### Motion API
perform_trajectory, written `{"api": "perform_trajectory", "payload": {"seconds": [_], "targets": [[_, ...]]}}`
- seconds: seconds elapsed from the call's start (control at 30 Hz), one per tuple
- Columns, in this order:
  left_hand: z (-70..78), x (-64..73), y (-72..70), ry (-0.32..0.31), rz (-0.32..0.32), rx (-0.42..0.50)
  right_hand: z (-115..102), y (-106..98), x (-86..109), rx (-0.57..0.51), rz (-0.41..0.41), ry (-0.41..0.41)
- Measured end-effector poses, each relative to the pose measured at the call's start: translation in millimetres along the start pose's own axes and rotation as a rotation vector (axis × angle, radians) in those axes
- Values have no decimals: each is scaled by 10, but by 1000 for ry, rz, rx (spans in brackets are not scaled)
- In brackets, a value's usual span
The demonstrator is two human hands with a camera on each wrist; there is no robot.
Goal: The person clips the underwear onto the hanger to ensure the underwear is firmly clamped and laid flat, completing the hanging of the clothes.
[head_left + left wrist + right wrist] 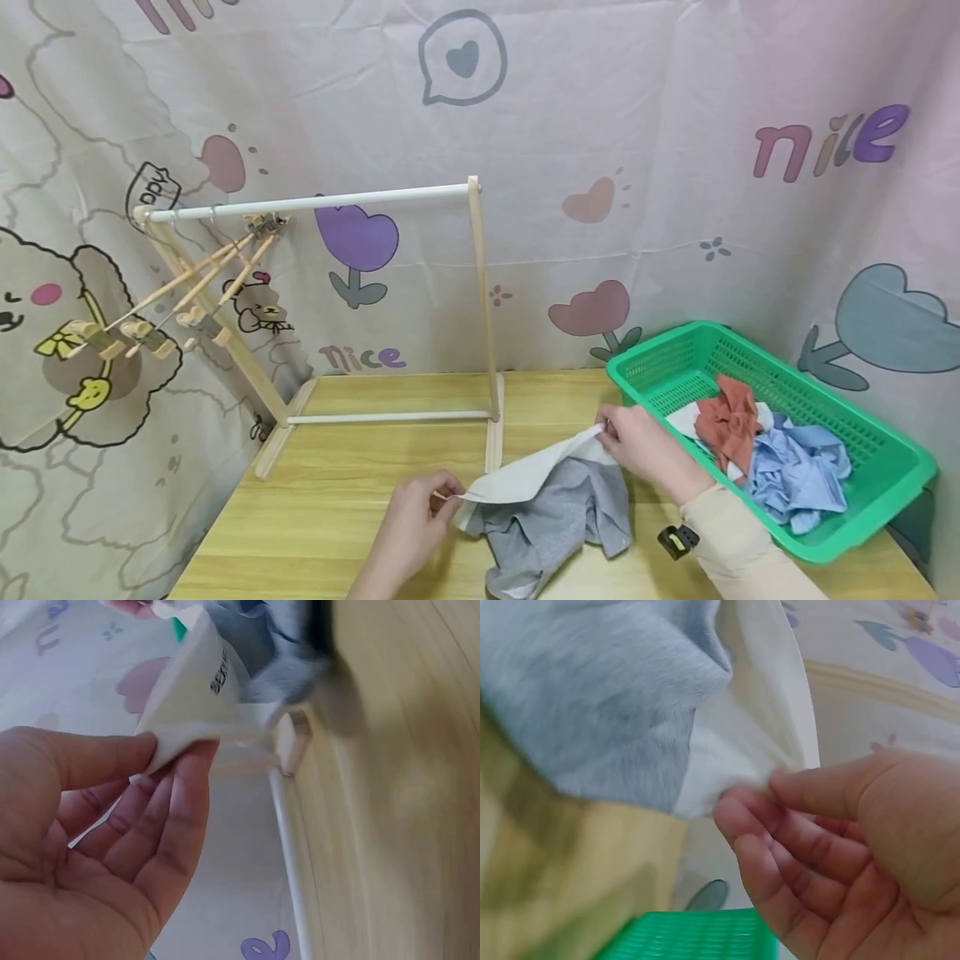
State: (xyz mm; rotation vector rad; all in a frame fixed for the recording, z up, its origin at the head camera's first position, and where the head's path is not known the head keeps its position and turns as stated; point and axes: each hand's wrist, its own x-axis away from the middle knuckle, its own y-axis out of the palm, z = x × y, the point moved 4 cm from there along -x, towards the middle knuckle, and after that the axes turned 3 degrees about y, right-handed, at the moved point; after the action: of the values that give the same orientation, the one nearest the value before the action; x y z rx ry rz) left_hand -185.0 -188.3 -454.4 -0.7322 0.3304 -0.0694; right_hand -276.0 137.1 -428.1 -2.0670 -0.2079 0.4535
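A pair of grey underpants [558, 512] with a wide white waistband [517, 477] is stretched between both hands above the table. Dark lettering shows on the band in the left wrist view. My left hand [417, 521] pinches one end of the waistband between thumb and fingers. At the band's other end, my right hand [647, 446] has its corner between thumb and forefinger. The grey cloth [607, 697] hangs in folds below the band.
A green basket [885, 500] at the right holds a rust-red cloth [727, 421] and a light blue cloth [798, 471]. On the table [337, 508], a wooden rack [483, 292] carries a hanger [202, 279] with several clothespins. A printed curtain [600, 100] hangs behind.
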Motion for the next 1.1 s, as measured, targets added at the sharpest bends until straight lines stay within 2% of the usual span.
{"api": "perform_trajectory", "payload": {"seconds": [0.13, 0.23, 0.37, 0.47, 0.6, 0.77, 0.87, 0.97, 1.03, 1.1], "targets": [[26, 77, -63, -64, -67, 188, -64, -126, -162, 54, 70, 22], [-32, 83, -105, -151, -59, 319, -81, -170, -346, 87, 114, 30], [-133, 62, -160, -227, 8, 372, -108, -174, -583, 91, 121, 40], [-143, 48, -189, -229, 24, 368, -155, -204, -681, 77, 114, 37], [-10, 43, -240, -165, 3, 342, -218, -373, -685, 47, 134, 31], [418, 70, -268, -25, -55, 323, -234, -792, -513, 46, 160, 27], [739, 103, -224, 95, -113, 382, -252, -1098, -381, 52, 166, 44], [1016, 141, -157, 209, -181, 499, -314, -1379, -286, 60, 187, 59], [1124, 161, -116, 219, -210, 577, -375, -1497, -280, 65, 197, 60], [1144, 174, -78, 142, -212, 642, -434, -1520, -336, 77, 193, 50]]}}
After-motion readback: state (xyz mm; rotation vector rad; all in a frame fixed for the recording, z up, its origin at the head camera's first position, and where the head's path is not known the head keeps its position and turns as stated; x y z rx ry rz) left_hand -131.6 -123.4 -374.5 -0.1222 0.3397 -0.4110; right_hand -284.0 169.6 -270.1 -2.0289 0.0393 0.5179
